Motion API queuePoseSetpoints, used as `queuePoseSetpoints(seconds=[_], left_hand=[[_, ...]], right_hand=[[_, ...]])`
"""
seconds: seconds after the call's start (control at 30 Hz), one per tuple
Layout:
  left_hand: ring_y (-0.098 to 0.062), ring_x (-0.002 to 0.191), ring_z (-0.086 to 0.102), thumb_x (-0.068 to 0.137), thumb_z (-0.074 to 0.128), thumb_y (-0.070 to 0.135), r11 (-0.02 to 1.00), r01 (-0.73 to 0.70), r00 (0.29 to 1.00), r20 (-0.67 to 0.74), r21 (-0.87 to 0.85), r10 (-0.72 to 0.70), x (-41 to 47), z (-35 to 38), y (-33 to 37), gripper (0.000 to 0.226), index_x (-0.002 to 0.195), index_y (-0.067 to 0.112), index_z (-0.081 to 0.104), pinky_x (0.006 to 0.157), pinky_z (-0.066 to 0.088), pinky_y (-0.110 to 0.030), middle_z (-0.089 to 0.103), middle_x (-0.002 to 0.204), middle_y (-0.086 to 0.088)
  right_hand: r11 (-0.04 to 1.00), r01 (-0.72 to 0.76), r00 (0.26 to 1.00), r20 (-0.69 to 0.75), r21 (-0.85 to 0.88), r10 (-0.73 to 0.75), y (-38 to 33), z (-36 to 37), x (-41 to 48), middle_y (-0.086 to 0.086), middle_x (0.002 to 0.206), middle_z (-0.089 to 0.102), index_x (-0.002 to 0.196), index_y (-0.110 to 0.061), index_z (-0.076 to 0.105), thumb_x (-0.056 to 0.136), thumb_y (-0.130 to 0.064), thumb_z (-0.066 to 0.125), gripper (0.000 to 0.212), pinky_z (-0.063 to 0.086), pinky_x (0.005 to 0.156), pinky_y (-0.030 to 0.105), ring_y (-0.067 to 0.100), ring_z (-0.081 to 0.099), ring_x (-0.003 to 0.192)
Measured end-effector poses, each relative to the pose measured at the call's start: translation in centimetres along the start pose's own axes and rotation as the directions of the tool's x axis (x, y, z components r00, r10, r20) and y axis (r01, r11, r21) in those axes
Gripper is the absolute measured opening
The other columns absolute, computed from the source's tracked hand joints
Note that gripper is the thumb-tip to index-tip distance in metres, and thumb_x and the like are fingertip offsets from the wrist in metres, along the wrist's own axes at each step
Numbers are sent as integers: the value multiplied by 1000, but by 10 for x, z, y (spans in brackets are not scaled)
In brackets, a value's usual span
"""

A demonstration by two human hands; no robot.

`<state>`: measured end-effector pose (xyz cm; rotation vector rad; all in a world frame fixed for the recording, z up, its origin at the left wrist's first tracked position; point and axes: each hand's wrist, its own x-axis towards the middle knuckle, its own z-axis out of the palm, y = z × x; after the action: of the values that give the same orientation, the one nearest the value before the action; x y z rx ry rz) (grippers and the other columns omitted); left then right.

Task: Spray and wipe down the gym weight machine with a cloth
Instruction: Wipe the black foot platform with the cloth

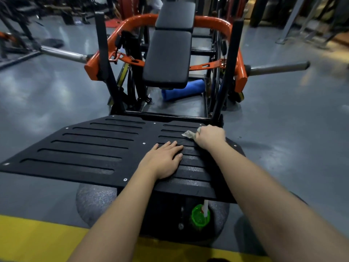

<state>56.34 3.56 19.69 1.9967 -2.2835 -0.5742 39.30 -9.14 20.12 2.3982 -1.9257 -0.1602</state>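
Just right of the frame's centre, your right hand [210,136] grips the cloth [188,134] at the far right corner of the footplate [85,148], your left hand [163,159] rests flat and open beside it, and the plate's length runs off leftward.

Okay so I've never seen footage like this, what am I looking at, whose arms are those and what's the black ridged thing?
This single picture comes from a camera worn on a person's head, looking down at their own arms. The black ridged footplate belongs to a gym weight machine with an orange frame and black padded seat. The left hand rests flat on the plate; the right hand holds a crumpled cloth against it, for wiping. Below the plate stands a green bottle, probably the spray.
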Motion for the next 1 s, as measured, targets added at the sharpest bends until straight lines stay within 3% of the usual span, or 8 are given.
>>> queuePoseSetpoints(seconds=[0.1,0.33,0.47,0.7,0.9,1.0], left_hand=[[-9,156,8,109,22,47,1000,10,1000,7,-7,-10,1,0,-1,53,160,37,25,128,3,-41,13,170,11],[-12,157,8,110,20,46,1000,11,999,33,10,-11,-4,-3,2,53,161,35,23,127,3,-42,12,170,8],[-13,157,2,110,14,46,999,-8,997,74,47,4,-6,-2,4,55,163,32,13,127,0,-45,4,171,6],[-14,158,2,110,16,47,999,-9,996,87,41,6,-7,-5,3,56,163,32,14,127,0,-45,5,171,6],[-12,157,5,109,19,48,1000,-16,997,75,14,15,-2,-4,-3,55,162,34,18,127,1,-44,8,171,8],[-12,157,5,109,21,48,1000,-19,997,69,5,19,0,-3,-4,55,162,35,19,127,1,-43,8,171,8]], right_hand=[[1000,23,1000,0,17,-24,5,-9,-46,7,111,72,108,-21,71,100,-65,26,64,55,87,41,33,68,102],[995,-27,1000,1,91,27,10,-22,-130,6,106,70,98,-24,65,99,-58,33,47,50,80,37,32,67,99],[988,-89,994,-46,126,96,10,-16,-160,10,110,67,108,-21,65,100,-50,37,42,41,71,36,32,65,100],[967,-177,978,-76,186,194,7,-16,-197,8,104,64,103,-17,67,100,-49,38,43,40,66,35,31,63,97],[969,-173,982,-39,179,182,5,-21,-189,4,95,65,90,-26,54,97,-51,39,31,42,60,32,29,61,79],[962,-220,974,-19,162,226,3,-21,-175,5,107,67,106,-21,64,101,-50,39,39,41,65,34,30,66,94]])
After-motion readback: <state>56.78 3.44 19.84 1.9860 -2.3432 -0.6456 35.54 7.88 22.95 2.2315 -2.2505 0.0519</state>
